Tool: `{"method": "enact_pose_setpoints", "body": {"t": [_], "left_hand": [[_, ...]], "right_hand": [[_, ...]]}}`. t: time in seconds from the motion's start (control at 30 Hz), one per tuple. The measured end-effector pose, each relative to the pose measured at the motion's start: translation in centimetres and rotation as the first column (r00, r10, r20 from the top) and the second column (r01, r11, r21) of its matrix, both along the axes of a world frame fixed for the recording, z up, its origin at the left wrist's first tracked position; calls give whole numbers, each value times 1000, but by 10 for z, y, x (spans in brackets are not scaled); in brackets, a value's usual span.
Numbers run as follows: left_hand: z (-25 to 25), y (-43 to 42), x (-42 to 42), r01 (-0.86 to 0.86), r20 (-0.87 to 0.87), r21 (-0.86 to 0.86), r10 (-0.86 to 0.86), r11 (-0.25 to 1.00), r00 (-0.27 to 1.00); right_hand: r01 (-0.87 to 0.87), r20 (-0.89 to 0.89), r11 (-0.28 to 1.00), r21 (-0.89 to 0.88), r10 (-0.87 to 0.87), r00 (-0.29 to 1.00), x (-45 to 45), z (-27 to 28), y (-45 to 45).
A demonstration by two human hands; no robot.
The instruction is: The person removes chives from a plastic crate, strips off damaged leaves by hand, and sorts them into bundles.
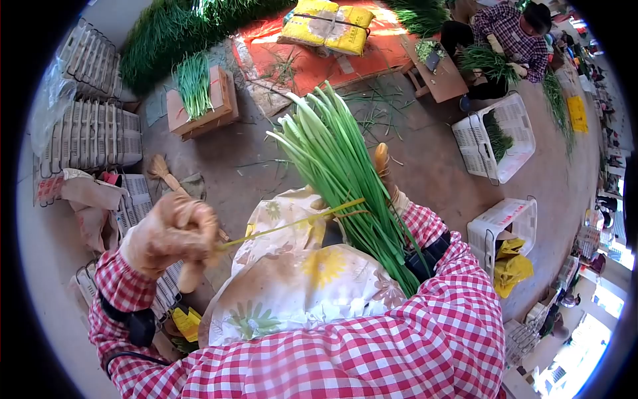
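Note:
A bundle of long green stalks point(345, 159) with pale ends lies slanted above the flowered apron point(292, 286). My right hand point(384, 169), gloved, is behind the bundle's right side, thumb up; its other fingers are mostly hidden by the stalks. To the left, my left hand point(176, 229), also gloved, has its fingers closed on one end of a thin yellow-green strip point(286, 229). The strip is stretched to the bundle and crosses its front.
White crates stand stacked point(93, 133) at the left, and two more crates point(495, 136) stand at the right. A wooden box point(199, 113) holds another green bundle. Yellow sacks point(327, 26) lie on a red sheet. Another person point(508, 40) sits at the upper right with greens.

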State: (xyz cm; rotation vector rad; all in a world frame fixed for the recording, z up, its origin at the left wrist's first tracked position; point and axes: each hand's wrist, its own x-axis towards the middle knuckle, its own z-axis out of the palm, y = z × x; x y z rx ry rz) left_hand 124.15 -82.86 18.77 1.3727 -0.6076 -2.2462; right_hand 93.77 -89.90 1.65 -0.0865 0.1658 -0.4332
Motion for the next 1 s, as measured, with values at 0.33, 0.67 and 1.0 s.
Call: {"method": "enact_pose_setpoints", "body": {"t": [0.33, 0.67, 1.0], "left_hand": [[-31, 81, 149, -437, 224, -368, 534, 821, 815], [-97, -2, 14, -49, 220, -167, 86, 985, 972], [-114, -79, -97, -391, -255, 55, 392, 919, 884]], "right_hand": [[7, -4, 999, -34, -8, 1000, -10, -13, -6], [-139, -163, 986, -89, 123, 979, 6, 27, -12], [-170, -383, 982, -79, 128, 915, 10, 31, -18]]}}
